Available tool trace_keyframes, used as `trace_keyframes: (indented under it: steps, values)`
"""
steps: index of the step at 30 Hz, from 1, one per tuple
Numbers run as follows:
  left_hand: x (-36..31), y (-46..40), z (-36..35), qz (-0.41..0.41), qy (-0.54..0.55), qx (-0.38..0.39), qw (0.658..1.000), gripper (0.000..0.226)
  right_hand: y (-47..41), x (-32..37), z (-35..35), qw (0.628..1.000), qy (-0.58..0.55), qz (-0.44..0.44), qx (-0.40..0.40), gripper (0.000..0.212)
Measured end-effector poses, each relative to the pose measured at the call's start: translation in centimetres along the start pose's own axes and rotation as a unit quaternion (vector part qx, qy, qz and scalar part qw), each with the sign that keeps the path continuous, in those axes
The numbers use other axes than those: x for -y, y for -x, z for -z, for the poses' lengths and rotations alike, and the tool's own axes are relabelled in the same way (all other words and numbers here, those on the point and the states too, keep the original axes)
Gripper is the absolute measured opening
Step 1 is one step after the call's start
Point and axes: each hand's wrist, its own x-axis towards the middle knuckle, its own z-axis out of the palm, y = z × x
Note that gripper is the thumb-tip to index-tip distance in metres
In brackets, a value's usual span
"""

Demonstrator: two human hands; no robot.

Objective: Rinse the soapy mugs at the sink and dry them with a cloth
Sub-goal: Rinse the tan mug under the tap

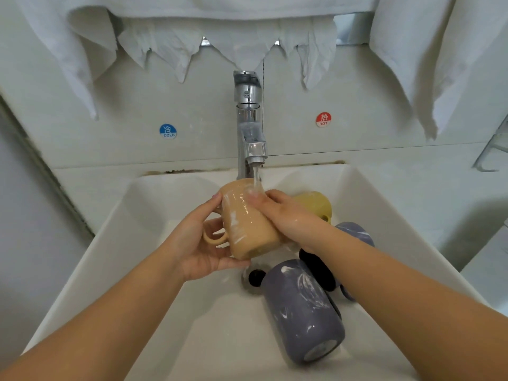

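Glossy chrome metal faucet [248, 127] is gleaming at upper centre; smooth white sink [137, 243] and wet-glazed tan mug [247, 224] are shining below.

White sink [115, 243], purple mug [302, 312], yellow mug [316, 203]

A household washroom or utility corner: a white basin [384, 215] under a chrome tap [248, 119], cold [168, 131] and hot [323, 119] stickers on tiled wall, white cloths [412, 50] hanging across the top.
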Motion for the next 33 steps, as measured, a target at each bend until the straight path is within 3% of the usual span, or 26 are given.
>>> trace_keyframes:
  steps: [2,5,7,11,12,14,16,19,21,22,24,26,30,33]
  values:
    - [-0.1,0.1,0.1,0.000,0.008,-0.004,1.000,0.068,-0.1,-0.1,0.2,0.999,-0.031,0.004,0.019,0.054]
    - [-0.2,0.2,0.0,-0.001,0.006,-0.002,1.000,0.062,0.2,-0.5,0.7,0.997,-0.041,0.009,0.064,0.077]
    - [-0.1,0.1,0.0,0.001,-0.003,0.002,1.000,0.064,0.0,-0.5,0.7,0.998,-0.043,0.005,0.055,0.081]
    - [-0.1,-0.1,0.1,-0.007,0.002,-0.003,1.000,0.068,-0.1,-0.3,0.7,0.997,-0.068,0.005,0.045,0.046]
    - [-0.1,-0.1,0.2,-0.009,0.006,-0.004,1.000,0.067,0.0,-0.4,0.9,0.995,-0.083,-0.001,0.064,0.049]
    - [-0.2,-0.1,0.3,-0.009,0.002,0.000,1.000,0.066,0.1,-0.5,0.9,0.992,-0.089,-0.017,0.084,0.076]
    - [-0.1,-0.2,0.2,-0.008,-0.014,0.005,1.000,0.067,0.0,-0.5,0.6,0.996,-0.050,-0.017,0.071,0.089]
    - [-0.1,-0.3,0.2,-0.012,-0.021,0.004,1.000,0.067,-0.3,-0.2,0.0,0.999,-0.031,-0.009,0.021,0.082]
    - [-0.1,-0.3,0.2,-0.013,-0.013,0.000,1.000,0.068,-0.4,-0.4,0.3,0.997,-0.061,-0.009,0.039,0.065]
    - [-0.2,-0.4,0.3,-0.014,-0.009,-0.002,1.000,0.067,-0.3,-0.5,0.5,0.995,-0.071,-0.012,0.062,0.064]
    - [-0.1,-0.4,0.2,-0.015,-0.015,0.003,1.000,0.065,-0.1,-0.7,0.9,0.994,-0.062,-0.023,0.089,0.082]
    - [-0.1,-0.4,0.1,-0.015,-0.036,0.011,0.999,0.060,0.0,-0.7,0.6,0.997,-0.035,-0.023,0.072,0.087]
    - [0.1,-0.5,-0.1,-0.021,-0.064,0.017,0.998,0.054,-0.6,-0.6,-0.3,1.000,-0.007,-0.017,-0.025,0.066]
    - [0.1,-0.5,0.2,-0.028,-0.063,0.016,0.997,0.055,-0.7,-0.8,0.0,0.999,-0.031,-0.030,0.011,0.064]
